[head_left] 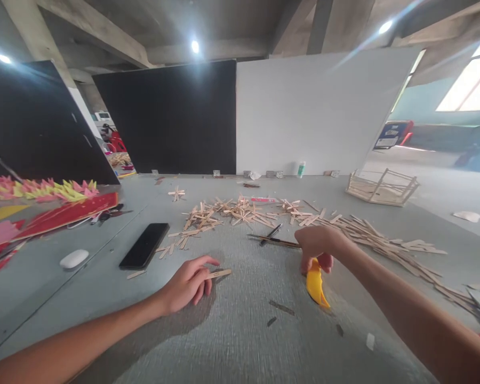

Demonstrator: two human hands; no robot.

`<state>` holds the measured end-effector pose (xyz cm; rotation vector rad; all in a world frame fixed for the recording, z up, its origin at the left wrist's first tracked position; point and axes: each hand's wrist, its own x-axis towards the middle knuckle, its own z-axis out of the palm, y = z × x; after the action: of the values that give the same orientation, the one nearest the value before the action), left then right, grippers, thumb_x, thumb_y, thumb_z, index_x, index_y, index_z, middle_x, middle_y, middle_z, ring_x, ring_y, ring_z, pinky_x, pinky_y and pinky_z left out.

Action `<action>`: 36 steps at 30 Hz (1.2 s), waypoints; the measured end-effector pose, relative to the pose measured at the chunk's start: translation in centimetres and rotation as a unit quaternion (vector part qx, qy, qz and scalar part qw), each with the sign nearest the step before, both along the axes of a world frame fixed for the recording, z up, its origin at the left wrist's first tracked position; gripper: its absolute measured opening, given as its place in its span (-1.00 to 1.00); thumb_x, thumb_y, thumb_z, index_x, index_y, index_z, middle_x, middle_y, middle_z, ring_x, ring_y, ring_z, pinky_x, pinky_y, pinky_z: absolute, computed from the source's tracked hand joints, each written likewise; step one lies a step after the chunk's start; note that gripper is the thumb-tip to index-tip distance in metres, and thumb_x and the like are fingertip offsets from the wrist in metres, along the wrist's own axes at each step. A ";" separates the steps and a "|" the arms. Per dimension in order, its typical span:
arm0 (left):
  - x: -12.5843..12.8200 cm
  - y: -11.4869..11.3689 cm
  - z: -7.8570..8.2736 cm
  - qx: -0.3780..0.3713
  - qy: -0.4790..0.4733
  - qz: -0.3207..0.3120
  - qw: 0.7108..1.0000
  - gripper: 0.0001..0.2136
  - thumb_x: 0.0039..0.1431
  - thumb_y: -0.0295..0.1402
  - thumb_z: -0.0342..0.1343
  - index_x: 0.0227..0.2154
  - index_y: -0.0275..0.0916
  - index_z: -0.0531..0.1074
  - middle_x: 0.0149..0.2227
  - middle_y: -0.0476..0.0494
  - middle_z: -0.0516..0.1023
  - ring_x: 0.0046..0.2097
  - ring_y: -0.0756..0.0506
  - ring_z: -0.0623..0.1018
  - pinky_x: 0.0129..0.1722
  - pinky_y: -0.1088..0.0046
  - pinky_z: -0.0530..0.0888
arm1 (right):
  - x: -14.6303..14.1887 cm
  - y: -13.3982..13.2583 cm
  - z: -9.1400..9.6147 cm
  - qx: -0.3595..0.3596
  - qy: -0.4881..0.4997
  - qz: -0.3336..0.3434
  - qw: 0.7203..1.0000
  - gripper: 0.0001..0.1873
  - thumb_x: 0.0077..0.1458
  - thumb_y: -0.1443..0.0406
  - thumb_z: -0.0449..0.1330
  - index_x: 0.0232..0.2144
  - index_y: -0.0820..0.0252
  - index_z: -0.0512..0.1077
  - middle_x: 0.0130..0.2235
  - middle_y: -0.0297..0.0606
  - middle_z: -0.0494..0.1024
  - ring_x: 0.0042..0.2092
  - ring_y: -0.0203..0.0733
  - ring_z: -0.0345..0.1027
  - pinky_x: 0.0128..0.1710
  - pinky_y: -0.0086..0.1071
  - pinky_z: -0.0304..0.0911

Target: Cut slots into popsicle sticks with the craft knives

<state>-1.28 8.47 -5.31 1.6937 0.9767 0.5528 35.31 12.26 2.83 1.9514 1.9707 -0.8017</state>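
My left hand (188, 285) rests low over the grey table, its fingers closed on a wooden craft stick (219, 273) that points right and has a small dark mark on it. My right hand (316, 245) is curled around a tool with a curved yellow handle (317, 288), which sticks out below the fingers. From its fingertips a thin dark strip (278, 241) runs left, crossing a black pen (270, 235). Whether the strip belongs to the yellow handle is hidden by the hand. Behind both hands lie heaps of loose craft sticks (240, 210).
A black phone (144, 246) and a white case (74, 259) lie left. Pink-yellow paper pieces (44, 189) and red card (72, 210) fill the far left. A stick frame (382, 188) stands back right, near a small bottle (301, 169) before the upright panels (304, 112).
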 end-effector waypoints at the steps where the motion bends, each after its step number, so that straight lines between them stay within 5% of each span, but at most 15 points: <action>1: 0.0 0.0 0.0 -0.001 -0.001 0.001 1.000 -0.67 0.42 -0.24 -0.12 0.05 -0.30 0.40 -0.50 0.02 0.52 -0.67 0.07 0.33 -0.60 0.55 0.21 | -0.6 -0.2 0.0 -0.031 -0.012 0.009 0.999 -0.60 0.33 0.15 0.25 0.12 0.19 0.42 0.11 -0.12 0.49 0.00 -0.04 0.47 -0.04 -0.07 0.46; 7: 0.1 0.0 0.2 -0.010 -0.009 0.002 1.000 -0.69 0.40 -0.29 -0.10 0.06 -0.29 0.40 -0.51 0.02 0.52 -0.66 0.07 0.34 -0.59 0.55 0.21 | -4.5 -1.7 0.5 -0.088 -0.030 0.084 0.992 -0.63 0.33 0.15 0.25 0.09 0.21 0.43 0.04 -0.14 0.52 -0.06 -0.09 0.49 -0.10 -0.11 0.48; 14: 0.1 -0.1 0.6 -0.022 -0.004 -0.003 1.000 -0.69 0.43 -0.28 -0.11 0.08 -0.28 0.38 -0.51 0.02 0.51 -0.65 0.07 0.34 -0.60 0.55 0.21 | -7.4 -2.2 0.0 0.077 0.074 0.163 0.981 -0.67 0.33 0.15 0.25 0.05 0.20 0.45 0.05 -0.15 0.52 -0.02 -0.07 0.47 -0.04 -0.07 0.44; 17: 0.3 -0.1 0.9 -0.031 0.005 -0.009 0.999 -0.71 0.41 -0.29 -0.06 0.08 -0.27 0.37 -0.48 0.05 0.50 -0.64 0.08 0.33 -0.60 0.56 0.22 | -7.8 -2.2 0.1 0.109 0.151 0.132 0.974 -0.67 0.39 0.09 0.15 0.02 0.21 0.43 -0.13 -0.23 0.55 -0.26 -0.23 0.48 -0.27 -0.27 0.46; 20: 0.2 -0.6 1.7 -0.043 0.018 -0.009 0.999 -0.71 0.38 -0.32 0.02 0.11 -0.22 0.34 -0.44 0.09 0.49 -0.61 0.10 0.33 -0.59 0.59 0.26 | -7.9 -2.2 0.3 0.104 0.218 0.108 0.964 -0.64 0.48 0.08 -0.06 0.05 0.19 0.35 -0.30 -0.31 0.51 -0.54 -0.37 0.30 -0.59 -0.44 0.27; 22: 0.1 -1.3 2.4 -0.065 0.028 -0.012 0.997 -0.68 0.41 -0.30 0.01 0.16 -0.19 0.27 -0.42 0.09 0.51 -0.63 0.11 0.32 -0.60 0.60 0.28 | -7.9 -2.3 0.6 0.121 0.241 0.104 0.957 -0.68 0.45 0.11 -0.06 0.04 0.15 0.33 -0.29 -0.29 0.52 -0.56 -0.37 0.27 -0.61 -0.43 0.21; 26: -0.2 -3.0 4.0 -0.170 0.051 -0.028 0.984 -0.62 0.46 -0.23 -0.04 0.25 -0.19 0.15 -0.39 -0.01 0.61 -0.66 0.10 0.37 -0.69 0.65 0.23 | -7.5 -2.4 1.9 0.177 0.260 0.112 0.943 -0.74 0.18 0.23 0.23 -0.06 0.07 0.44 -0.24 -0.31 0.54 -0.40 -0.30 0.38 -0.44 -0.40 0.27; 30: -0.2 -4.3 5.2 -0.292 0.055 -0.088 0.951 -0.52 0.47 -0.33 -0.07 0.36 -0.21 0.00 -0.30 -0.13 0.65 -0.66 0.08 0.45 -0.78 0.68 0.18 | -7.0 -2.7 3.5 0.234 0.286 0.090 0.925 -0.76 0.25 0.13 0.18 -0.10 0.07 0.47 -0.42 -0.39 0.51 -0.47 -0.27 0.39 -0.43 -0.36 0.32; 34: -0.2 -5.1 6.6 -0.301 0.130 -0.148 0.933 -0.29 0.47 -0.42 -0.12 0.47 -0.17 -0.45 -0.32 -0.11 0.63 -0.68 0.04 0.44 -0.78 0.65 0.20 | -6.9 -3.4 3.9 0.300 0.291 0.056 0.907 -0.68 0.31 0.06 0.11 0.01 0.05 0.42 -0.36 -0.32 0.54 -0.48 -0.25 0.39 -0.50 -0.34 0.33; 36: -0.3 -5.3 7.1 -0.263 0.183 -0.155 0.934 -0.26 0.48 -0.40 -0.11 0.48 -0.13 -0.50 -0.36 -0.06 0.59 -0.67 0.04 0.43 -0.72 0.63 0.26 | -7.2 -3.7 3.4 0.329 0.292 0.058 0.896 -0.67 0.33 0.08 0.10 0.06 0.03 0.37 -0.21 -0.23 0.59 -0.43 -0.24 0.45 -0.48 -0.33 0.37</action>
<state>-1.60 3.16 1.80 1.4357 0.9794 -0.2353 28.13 8.59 6.22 2.0350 3.0095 -0.8264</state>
